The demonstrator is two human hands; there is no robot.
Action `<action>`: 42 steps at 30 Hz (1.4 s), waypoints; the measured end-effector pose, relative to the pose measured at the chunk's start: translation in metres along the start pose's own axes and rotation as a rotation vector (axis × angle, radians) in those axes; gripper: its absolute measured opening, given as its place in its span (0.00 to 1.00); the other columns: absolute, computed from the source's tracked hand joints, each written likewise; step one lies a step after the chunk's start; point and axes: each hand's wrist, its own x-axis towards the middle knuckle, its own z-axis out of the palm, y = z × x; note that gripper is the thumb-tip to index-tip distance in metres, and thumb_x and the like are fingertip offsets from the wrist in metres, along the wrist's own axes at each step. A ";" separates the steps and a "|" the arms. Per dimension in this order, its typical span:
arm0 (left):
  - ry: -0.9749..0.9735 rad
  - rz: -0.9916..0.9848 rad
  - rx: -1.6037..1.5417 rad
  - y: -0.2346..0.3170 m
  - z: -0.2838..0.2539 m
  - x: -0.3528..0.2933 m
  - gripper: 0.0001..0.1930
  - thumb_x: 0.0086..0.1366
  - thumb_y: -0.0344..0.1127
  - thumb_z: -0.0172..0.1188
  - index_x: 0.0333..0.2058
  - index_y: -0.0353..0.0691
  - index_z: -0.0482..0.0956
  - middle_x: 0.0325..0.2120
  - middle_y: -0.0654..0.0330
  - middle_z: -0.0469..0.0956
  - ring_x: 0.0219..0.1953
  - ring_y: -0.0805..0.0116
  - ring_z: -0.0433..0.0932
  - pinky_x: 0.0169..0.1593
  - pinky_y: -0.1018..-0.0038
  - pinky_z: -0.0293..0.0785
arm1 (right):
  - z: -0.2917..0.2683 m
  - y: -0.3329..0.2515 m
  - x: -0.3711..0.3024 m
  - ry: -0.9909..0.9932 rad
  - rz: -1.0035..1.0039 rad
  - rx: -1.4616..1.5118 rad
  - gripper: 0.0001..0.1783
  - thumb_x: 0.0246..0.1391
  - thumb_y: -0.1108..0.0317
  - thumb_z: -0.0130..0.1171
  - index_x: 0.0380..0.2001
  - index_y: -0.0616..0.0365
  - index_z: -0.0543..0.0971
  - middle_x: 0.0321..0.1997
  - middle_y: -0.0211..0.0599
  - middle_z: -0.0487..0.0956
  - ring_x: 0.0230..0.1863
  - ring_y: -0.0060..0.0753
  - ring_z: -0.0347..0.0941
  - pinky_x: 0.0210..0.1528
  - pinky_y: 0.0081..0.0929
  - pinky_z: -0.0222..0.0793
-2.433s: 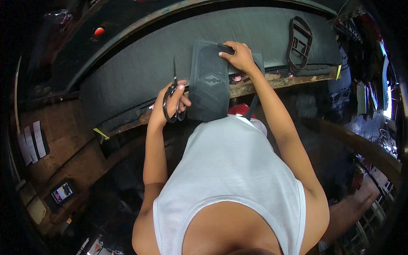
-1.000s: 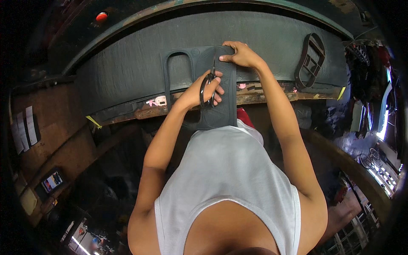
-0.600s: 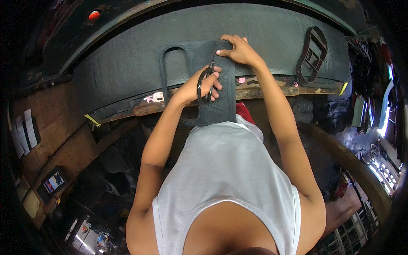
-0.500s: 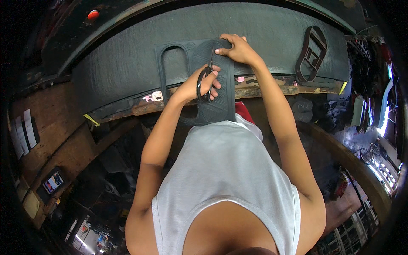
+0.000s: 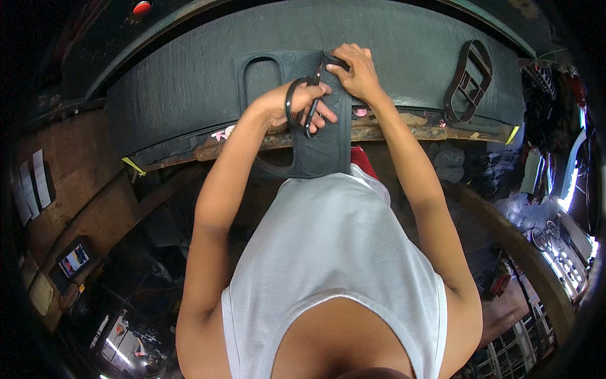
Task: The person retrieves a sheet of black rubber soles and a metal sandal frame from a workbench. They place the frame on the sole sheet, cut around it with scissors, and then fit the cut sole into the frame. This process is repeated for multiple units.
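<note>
My left hand is closed round a pair of scissors with black handles, the handle loops spread apart. The blades point away from me, at the far edge of a dark grey rubber sheet. This sheet has a sole-shaped hole at its left and patterned outlines on its surface; its near end reaches my shirt. My right hand pinches the sheet's far right corner between thumb and fingers, lifting a strip beside the blades.
Under the sheet is a wide dark padded bench top with a worn wooden front edge. A sole-shaped cutting die stands at the right. Far left are pale strips and a phone on a brown board.
The scissors have moved a little away from me and their handles have opened wider. My right hand has shifted slightly, and the sheet's corner strip is now raised more.
</note>
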 end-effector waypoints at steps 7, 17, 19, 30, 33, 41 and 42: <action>0.018 0.051 0.059 0.000 -0.005 0.000 0.26 0.76 0.48 0.45 0.61 0.32 0.69 0.31 0.50 0.85 0.19 0.73 0.76 0.21 0.77 0.73 | -0.001 0.002 -0.002 0.003 -0.042 0.002 0.14 0.52 0.62 0.67 0.41 0.57 0.81 0.39 0.35 0.79 0.46 0.42 0.72 0.53 0.37 0.59; 0.543 0.351 0.215 -0.035 -0.023 -0.083 0.26 0.73 0.48 0.56 0.59 0.32 0.71 0.23 0.58 0.80 0.19 0.77 0.74 0.24 0.78 0.70 | -0.022 -0.012 0.004 0.045 0.180 0.340 0.21 0.51 0.63 0.71 0.47 0.58 0.81 0.45 0.38 0.81 0.50 0.34 0.76 0.57 0.34 0.66; 0.840 0.319 0.219 -0.052 -0.051 -0.090 0.26 0.71 0.47 0.61 0.56 0.32 0.70 0.24 0.57 0.81 0.24 0.73 0.77 0.27 0.76 0.72 | -0.056 -0.033 0.008 0.152 0.174 0.414 0.21 0.49 0.66 0.72 0.47 0.58 0.82 0.45 0.36 0.82 0.50 0.28 0.77 0.55 0.32 0.70; 1.407 0.109 0.817 -0.101 -0.151 -0.084 0.24 0.61 0.36 0.68 0.56 0.40 0.76 0.44 0.44 0.83 0.49 0.45 0.81 0.54 0.57 0.74 | -0.159 -0.150 -0.032 0.014 -0.346 -0.125 0.25 0.30 0.76 0.69 0.39 0.48 0.84 0.34 0.32 0.74 0.38 0.42 0.73 0.38 0.35 0.71; 1.442 0.057 0.957 -0.091 -0.153 -0.069 0.23 0.62 0.34 0.67 0.56 0.40 0.77 0.45 0.42 0.80 0.49 0.42 0.79 0.54 0.55 0.74 | -0.065 -0.122 -0.026 -0.194 -0.247 -0.225 0.25 0.34 0.74 0.70 0.41 0.48 0.79 0.42 0.35 0.72 0.45 0.41 0.72 0.46 0.38 0.70; 0.889 0.548 0.773 -0.058 -0.019 -0.029 0.42 0.54 0.39 0.76 0.65 0.35 0.66 0.56 0.42 0.72 0.57 0.45 0.74 0.60 0.57 0.71 | -0.070 -0.066 -0.031 0.089 -0.092 -0.087 0.32 0.43 0.54 0.74 0.52 0.54 0.79 0.52 0.44 0.79 0.56 0.49 0.73 0.57 0.46 0.67; 0.846 0.633 0.921 -0.058 0.005 -0.019 0.44 0.52 0.40 0.77 0.66 0.37 0.65 0.58 0.42 0.70 0.60 0.43 0.71 0.63 0.56 0.68 | -0.094 -0.050 -0.035 0.272 0.027 -0.234 0.31 0.44 0.55 0.74 0.51 0.57 0.79 0.53 0.47 0.79 0.55 0.51 0.74 0.56 0.48 0.68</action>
